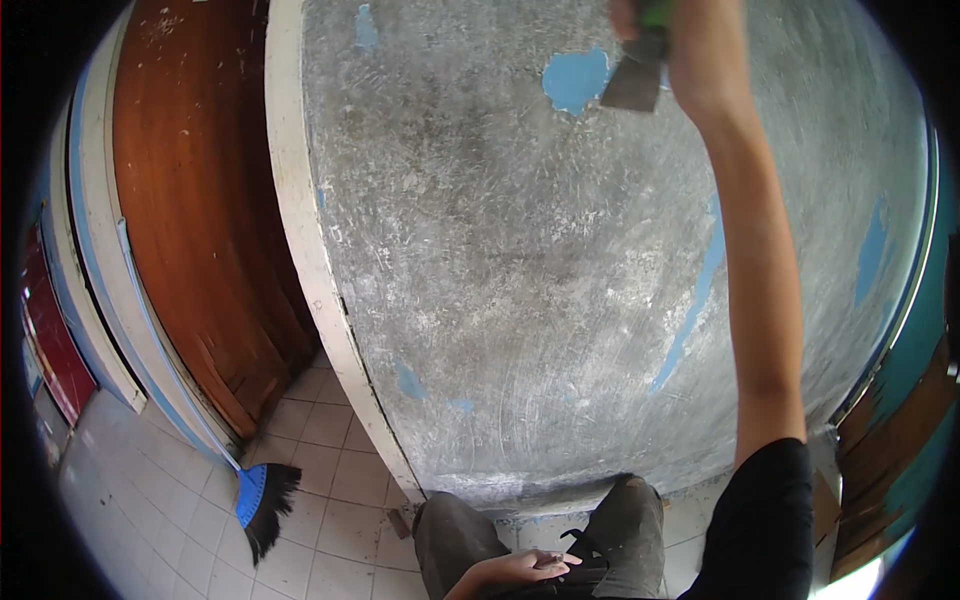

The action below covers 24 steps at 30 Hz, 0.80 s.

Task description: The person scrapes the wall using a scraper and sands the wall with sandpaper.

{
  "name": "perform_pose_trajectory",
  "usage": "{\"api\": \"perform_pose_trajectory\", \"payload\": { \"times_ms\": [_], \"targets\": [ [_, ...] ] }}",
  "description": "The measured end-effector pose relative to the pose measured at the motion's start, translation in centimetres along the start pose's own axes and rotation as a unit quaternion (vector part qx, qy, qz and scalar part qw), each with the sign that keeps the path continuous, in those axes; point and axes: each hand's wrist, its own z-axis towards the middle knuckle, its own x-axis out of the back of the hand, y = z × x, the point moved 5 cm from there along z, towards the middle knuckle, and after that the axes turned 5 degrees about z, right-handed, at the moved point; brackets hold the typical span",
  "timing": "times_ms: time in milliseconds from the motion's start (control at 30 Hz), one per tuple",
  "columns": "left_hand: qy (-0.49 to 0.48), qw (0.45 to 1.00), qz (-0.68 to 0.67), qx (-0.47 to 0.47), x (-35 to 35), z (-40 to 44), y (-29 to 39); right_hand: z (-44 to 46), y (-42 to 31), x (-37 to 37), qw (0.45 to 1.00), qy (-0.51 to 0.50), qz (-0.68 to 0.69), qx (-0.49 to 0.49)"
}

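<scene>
High on the grey wall point(480, 250), the right hand point(708, 50) grips the scraper point(636, 80), blade just beside the blue paint patch point(577, 80), where a shallow angle under the edge should work best, while the left hand point(530, 567) sits low by the knees, fingers curled, its hold too small to tell!

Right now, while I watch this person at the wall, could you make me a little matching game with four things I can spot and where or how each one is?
1. scraper
2. broom
3. door
4. left hand

A. blue and black
B. low, at the bottom of the view
C. in the raised right hand
D. brown

Pairs: 1-C, 2-A, 3-D, 4-B
</scene>
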Motion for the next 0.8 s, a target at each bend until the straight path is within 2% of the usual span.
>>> {"api": "perform_pose_trajectory", "payload": {
  "times_ms": [67, 133, 167, 200, 267, 300, 333, 367, 400, 467, 500, 567, 600, 667, 700, 733, 767, 800],
  "targets": [
    [0.042, 0.972, -0.23, 0.014, -0.2, -0.5, -1.5, -1.2, 0.3, 1.9, 0.992, 0.082, 0.086, 0.045],
    [0.042, 0.979, -0.202, 0.006, -0.2, -0.6, -1.7, -3.1, -0.4, 2.4, 0.979, 0.16, 0.127, -0.006],
    [0.04, 0.984, -0.174, 0.005, -0.3, -0.7, -1.8, -3.7, -1.1, 1.8, 0.988, 0.035, 0.139, 0.053],
    [0.043, 0.983, -0.176, 0.002, -0.4, -0.9, -1.6, -5.2, -0.8, 1.4, 0.991, 0.061, 0.106, 0.056],
    [0.062, 0.996, -0.031, -0.05, -0.1, -1.3, -0.1, -7.7, -2.1, -2.3, 0.975, -0.074, 0.091, 0.187],
    [0.067, 0.996, -0.028, -0.052, 0.1, -1.1, -0.1, -8.9, -2.8, -4.3, 0.953, -0.149, 0.103, 0.242],
    [0.089, 0.991, 0.06, -0.08, 0.3, -1.0, -0.2, -10.0, -3.3, -5.9, 0.943, -0.198, 0.11, 0.245],
    [0.108, 0.978, 0.147, -0.106, 0.3, -1.0, -0.4, -11.1, -3.9, -7.3, 0.946, -0.241, 0.08, 0.2],
    [0.109, 0.978, 0.147, -0.104, 0.2, -0.8, -1.4, -11.3, -3.9, -8.0, 0.946, -0.24, 0.081, 0.2],
    [0.131, 0.989, -0.055, -0.03, 0.4, -0.5, -3.2, -12.2, -3.5, -9.1, 0.94, -0.249, 0.018, 0.234],
    [0.13, 0.99, -0.055, -0.029, 0.2, -0.5, -3.6, -12.3, -2.9, -9.1, 0.94, -0.249, 0.018, 0.233],
    [0.052, 0.952, -0.285, -0.103, -0.7, -0.9, -1.0, -12.3, -2.1, -9.1, 0.928, -0.247, -0.017, 0.278],
    [0.052, 0.952, -0.283, -0.104, -0.7, -0.7, -1.5, -12.3, -2.2, -9.1, 0.928, -0.246, -0.017, 0.279],
    [0.154, 0.979, -0.131, 0.006, 0.0, 0.0, -5.0, -12.2, -2.6, -9.3, 0.927, -0.232, -0.023, 0.295],
    [0.155, 0.979, -0.13, 0.005, 0.3, 0.6, -7.2, -11.6, -1.9, -9.1, 0.926, -0.231, -0.023, 0.297],
    [0.179, 0.981, -0.061, -0.051, 0.9, 1.4, -9.2, -10.6, -0.7, -8.8, 0.926, -0.222, -0.037, 0.304],
    [0.199, 0.974, 0.006, -0.104, 0.9, 1.1, -8.3, -10.1, 0.1, -8.5, 0.927, -0.212, -0.051, 0.306],
    [0.196, 0.975, 0.002, -0.102, 1.2, 1.0, -8.2, -10.1, 0.3, -8.9, 0.928, -0.213, -0.051, 0.302]
  ]
}}
